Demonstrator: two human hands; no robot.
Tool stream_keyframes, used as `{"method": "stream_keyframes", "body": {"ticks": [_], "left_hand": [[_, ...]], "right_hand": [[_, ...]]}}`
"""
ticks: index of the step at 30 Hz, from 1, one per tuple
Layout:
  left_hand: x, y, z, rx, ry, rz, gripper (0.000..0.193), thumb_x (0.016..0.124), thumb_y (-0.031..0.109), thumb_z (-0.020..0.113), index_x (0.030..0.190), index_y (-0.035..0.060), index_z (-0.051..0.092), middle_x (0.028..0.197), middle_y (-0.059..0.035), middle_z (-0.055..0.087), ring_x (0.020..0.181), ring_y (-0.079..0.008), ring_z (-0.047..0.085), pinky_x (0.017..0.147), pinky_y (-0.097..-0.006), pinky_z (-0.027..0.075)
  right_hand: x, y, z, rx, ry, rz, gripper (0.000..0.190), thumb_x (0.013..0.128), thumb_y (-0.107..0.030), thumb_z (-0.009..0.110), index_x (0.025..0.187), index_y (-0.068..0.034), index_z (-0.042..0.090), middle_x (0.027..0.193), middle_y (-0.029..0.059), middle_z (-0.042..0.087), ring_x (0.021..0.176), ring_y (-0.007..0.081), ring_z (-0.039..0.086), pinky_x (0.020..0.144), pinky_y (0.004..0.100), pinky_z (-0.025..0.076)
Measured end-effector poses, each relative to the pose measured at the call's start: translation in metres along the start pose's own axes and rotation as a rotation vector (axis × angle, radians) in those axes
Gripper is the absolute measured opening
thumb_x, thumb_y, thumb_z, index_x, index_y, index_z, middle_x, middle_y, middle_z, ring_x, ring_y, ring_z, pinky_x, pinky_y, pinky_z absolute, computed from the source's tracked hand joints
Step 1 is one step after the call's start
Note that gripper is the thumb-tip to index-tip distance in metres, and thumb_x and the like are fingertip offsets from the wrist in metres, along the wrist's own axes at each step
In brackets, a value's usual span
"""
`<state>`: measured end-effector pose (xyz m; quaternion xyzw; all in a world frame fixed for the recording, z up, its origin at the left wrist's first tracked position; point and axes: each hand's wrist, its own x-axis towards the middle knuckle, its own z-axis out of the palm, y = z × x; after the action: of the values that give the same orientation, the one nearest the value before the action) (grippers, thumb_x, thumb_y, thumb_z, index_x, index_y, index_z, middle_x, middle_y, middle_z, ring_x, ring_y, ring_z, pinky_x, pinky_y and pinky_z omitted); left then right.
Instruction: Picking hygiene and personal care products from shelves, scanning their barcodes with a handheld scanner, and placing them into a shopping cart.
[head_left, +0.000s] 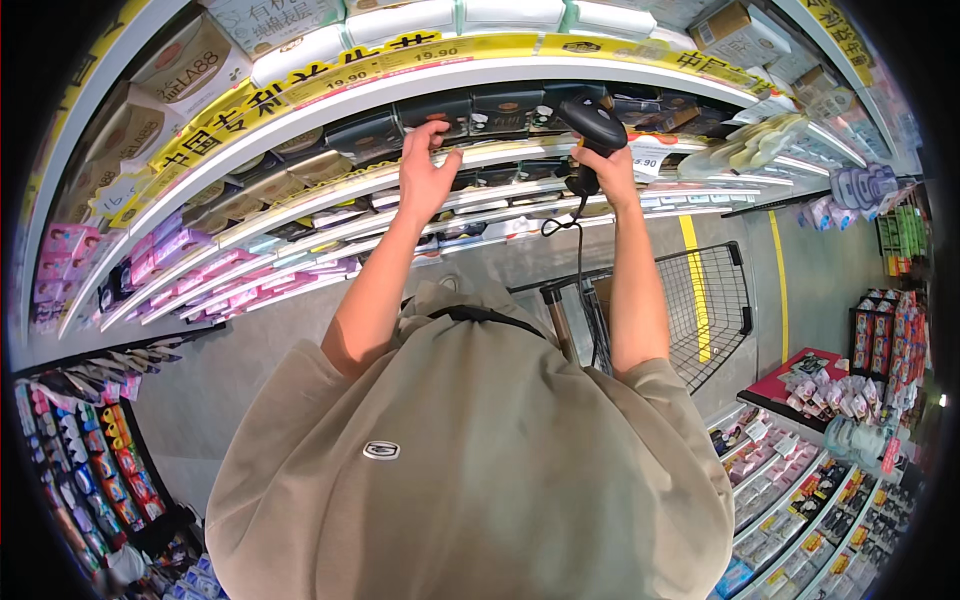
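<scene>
My right hand (609, 171) grips the handle of a black handheld barcode scanner (592, 124), its head held up against the shelving. From the scanner a black coiled cable (580, 255) hangs down past my forearm. My left hand (426, 169) is raised at a shelf edge, fingers apart and slightly curled, with nothing in it. Just beyond its fingertips stand dark packages (433, 112) in a row; whether the fingers touch them I cannot tell. A white price card (646, 159) sits on the shelf edge right of the scanner.
A wire shopping cart (701, 315) stands at my right beside yellow floor lines. Above my hands runs a shelf with a yellow printed strip (420, 56). Pink packages (217, 274) fill lower shelves at left. Another stocked rack (795, 510) rises behind me at right.
</scene>
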<state>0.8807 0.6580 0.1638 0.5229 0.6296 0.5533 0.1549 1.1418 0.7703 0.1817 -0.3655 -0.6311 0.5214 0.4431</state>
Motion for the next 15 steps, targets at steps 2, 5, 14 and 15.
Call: {"method": "stream_keyframes", "body": {"ticks": [2,5,14,15], "left_hand": [[0.003,0.000,0.001,0.018,-0.010,-0.030,0.039,0.077,0.011,0.068,0.113,0.0068,0.053,0.105,-0.0086,0.051,0.093,-0.0182,0.053,0.086,-0.0311,0.044],[0.002,0.002,0.006,0.045,-0.020,-0.062,0.042,0.077,0.011,0.069,0.116,0.0089,0.052,0.106,-0.0077,0.052,0.095,-0.0170,0.052,0.088,-0.0305,0.044],[0.025,0.008,0.040,-0.340,-0.299,-0.274,0.031,0.082,0.016,0.068,0.109,0.0042,0.059,0.093,-0.0041,0.063,0.087,-0.0104,0.060,0.079,-0.0234,0.047],[0.027,0.005,0.043,-0.340,-0.296,-0.273,0.031,0.082,0.016,0.068,0.109,0.0042,0.059,0.093,-0.0041,0.063,0.087,-0.0104,0.060,0.079,-0.0234,0.047]], "right_hand": [[-0.001,-0.002,0.000,0.012,-0.016,0.006,0.028,0.068,-0.006,0.073,0.094,-0.003,0.064,0.078,-0.0017,0.060,0.072,0.0073,0.053,0.066,0.0236,0.042],[0.000,0.001,-0.005,-0.005,-0.040,0.006,0.028,0.068,-0.006,0.073,0.094,-0.003,0.064,0.078,-0.0018,0.059,0.072,0.0075,0.053,0.066,0.0233,0.042],[0.000,0.000,-0.004,-0.017,-0.020,0.017,0.027,0.067,-0.007,0.075,0.092,-0.005,0.065,0.078,-0.0025,0.059,0.072,0.0074,0.053,0.066,0.0238,0.042],[0.001,-0.001,-0.003,-0.018,-0.023,0.015,0.027,0.067,-0.007,0.075,0.092,-0.005,0.065,0.078,-0.0025,0.059,0.072,0.0074,0.053,0.066,0.0238,0.042]]}}
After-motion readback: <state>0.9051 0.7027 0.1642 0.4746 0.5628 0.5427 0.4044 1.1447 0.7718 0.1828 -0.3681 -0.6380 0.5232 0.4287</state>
